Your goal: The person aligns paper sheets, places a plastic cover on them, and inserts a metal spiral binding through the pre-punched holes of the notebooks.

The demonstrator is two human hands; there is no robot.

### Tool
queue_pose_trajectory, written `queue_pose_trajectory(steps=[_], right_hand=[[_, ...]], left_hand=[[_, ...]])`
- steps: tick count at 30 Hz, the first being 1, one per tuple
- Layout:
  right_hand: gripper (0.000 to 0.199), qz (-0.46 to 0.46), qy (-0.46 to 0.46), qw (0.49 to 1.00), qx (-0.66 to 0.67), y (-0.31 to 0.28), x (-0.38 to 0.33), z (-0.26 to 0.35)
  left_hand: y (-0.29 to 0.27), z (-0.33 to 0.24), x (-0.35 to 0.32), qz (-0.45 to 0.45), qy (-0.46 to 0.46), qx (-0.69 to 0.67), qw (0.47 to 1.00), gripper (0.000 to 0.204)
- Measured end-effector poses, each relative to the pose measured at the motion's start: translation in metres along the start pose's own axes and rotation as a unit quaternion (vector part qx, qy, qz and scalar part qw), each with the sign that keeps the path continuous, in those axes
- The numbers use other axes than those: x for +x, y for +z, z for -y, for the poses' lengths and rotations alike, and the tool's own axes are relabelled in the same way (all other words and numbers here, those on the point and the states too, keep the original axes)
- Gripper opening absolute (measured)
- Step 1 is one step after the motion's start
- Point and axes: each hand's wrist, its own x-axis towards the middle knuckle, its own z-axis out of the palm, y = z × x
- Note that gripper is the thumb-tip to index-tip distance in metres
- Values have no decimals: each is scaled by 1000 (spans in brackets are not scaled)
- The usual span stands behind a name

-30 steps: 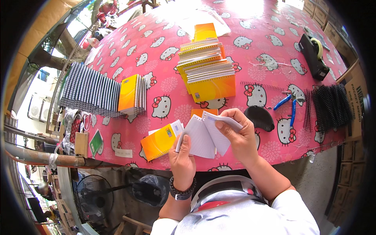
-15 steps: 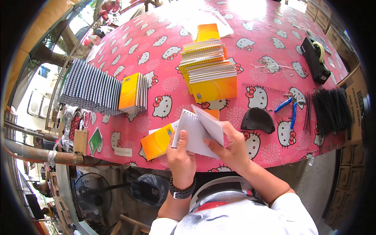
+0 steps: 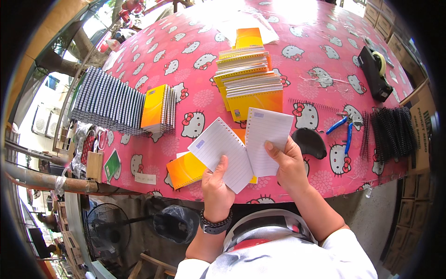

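Over the near edge of the pink table, my left hand (image 3: 217,188) grips a block of lined notepad pages (image 3: 222,151), thumb on top. A second block of lined pages (image 3: 268,132), punched along one edge, is pinched in my right hand (image 3: 290,162). The two blocks fan apart like a V, their lower ends close together. Partly under the left block lies a yellow-orange notepad cover (image 3: 185,170). Just beyond the pages stand piles of unbound yellow notepads (image 3: 255,103) with punched edges. A black curved object (image 3: 310,143) rests beside my right hand.
Spiral-bound notepads (image 3: 109,104) are stacked at left, beside yellow-covered ones (image 3: 154,108). To the right lie blue-handled pliers (image 3: 346,126), a loose spiral coil (image 3: 313,105) and a heap of black coils (image 3: 395,130). A tape dispenser (image 3: 374,74) stands farther back. A fan (image 3: 109,228) is below the table.
The pages, held together and partly folded before, are now separated into two blocks. My right hand has moved up and right with its block, and both page faces now show.
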Motion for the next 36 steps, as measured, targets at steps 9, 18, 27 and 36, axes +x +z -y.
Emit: queue_pose_trajectory(steps=[9,18,27,36], right_hand=[[27,-30,108,979,171,-4,4,2],[31,-45,105,968,223,-9,10,3],[35,-79,50,986,135,-22,7,1],[31,-82,102,981,146,-7,15,-9]], left_hand=[[-15,0,8,-41,-64,-95,993,36],[-23,0,11,-44,-71,-154,985,36],[-67,-46,11,-95,48,-147,983,36],[-80,-48,-1,-128,67,-126,981,37]])
